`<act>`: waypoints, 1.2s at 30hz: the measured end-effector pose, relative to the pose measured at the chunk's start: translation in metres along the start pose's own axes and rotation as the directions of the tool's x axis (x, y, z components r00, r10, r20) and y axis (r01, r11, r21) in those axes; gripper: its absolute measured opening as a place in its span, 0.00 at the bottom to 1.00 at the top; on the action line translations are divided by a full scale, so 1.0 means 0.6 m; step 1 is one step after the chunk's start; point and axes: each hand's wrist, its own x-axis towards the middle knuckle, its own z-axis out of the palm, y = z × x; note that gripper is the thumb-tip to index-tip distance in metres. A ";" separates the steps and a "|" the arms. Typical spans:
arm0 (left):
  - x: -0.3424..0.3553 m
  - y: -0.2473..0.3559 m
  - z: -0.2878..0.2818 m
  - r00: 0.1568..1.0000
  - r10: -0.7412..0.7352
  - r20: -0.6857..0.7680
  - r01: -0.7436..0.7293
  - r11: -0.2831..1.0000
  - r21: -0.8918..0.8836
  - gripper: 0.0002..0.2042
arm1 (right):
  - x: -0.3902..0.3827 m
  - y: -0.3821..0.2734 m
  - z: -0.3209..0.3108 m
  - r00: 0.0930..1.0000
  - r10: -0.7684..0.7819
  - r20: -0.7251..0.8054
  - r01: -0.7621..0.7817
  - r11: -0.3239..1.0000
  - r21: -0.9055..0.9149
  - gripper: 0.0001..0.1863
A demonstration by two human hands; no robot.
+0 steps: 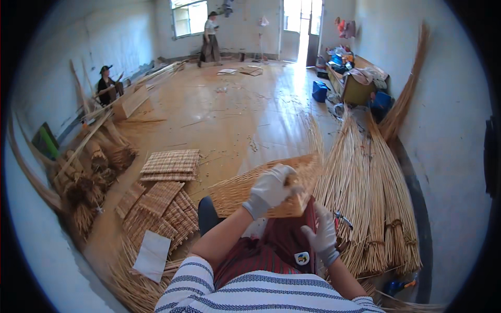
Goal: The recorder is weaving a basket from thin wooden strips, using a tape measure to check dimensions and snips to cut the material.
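Observation:
A tan woven wicker basket (235,189) with an angular corner lies tilted across my lap. My left hand (272,189), in a white glove, is closed on it, its fingers curled and slightly blurred near the corner. My right hand (323,235), also gloved, hangs just right of the corner, with thumb and fingers apart and nothing visible in it. Close beside that hand is a cutting tool with red and dark handles (343,220), lying against the straw-coloured rods. The underside of the basket is hidden.
Long bundles of peeled rods (360,198) spread along my right. Woven panels (169,164) and a white sheet (152,255) lie at left, near darker bundles (99,161). One person (210,41) stands far back; another (108,86) sits at left. Blue containers (319,91) stand back right.

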 end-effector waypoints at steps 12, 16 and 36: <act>-0.064 0.082 0.043 0.885 0.370 0.284 -0.407 0.910 0.081 0.21 | -0.065 0.040 0.114 0.985 0.054 -0.165 -0.063 0.997 -0.049 0.29; -0.043 0.080 0.031 0.838 0.389 0.383 -0.460 0.880 0.115 0.22 | -0.079 0.042 0.158 0.989 0.108 -0.100 -0.110 0.994 -0.013 0.43; -0.126 -0.200 -0.067 0.926 -0.167 0.339 0.235 0.957 -0.169 0.31 | 0.011 0.006 0.246 0.995 0.018 0.096 -0.046 0.957 0.288 0.29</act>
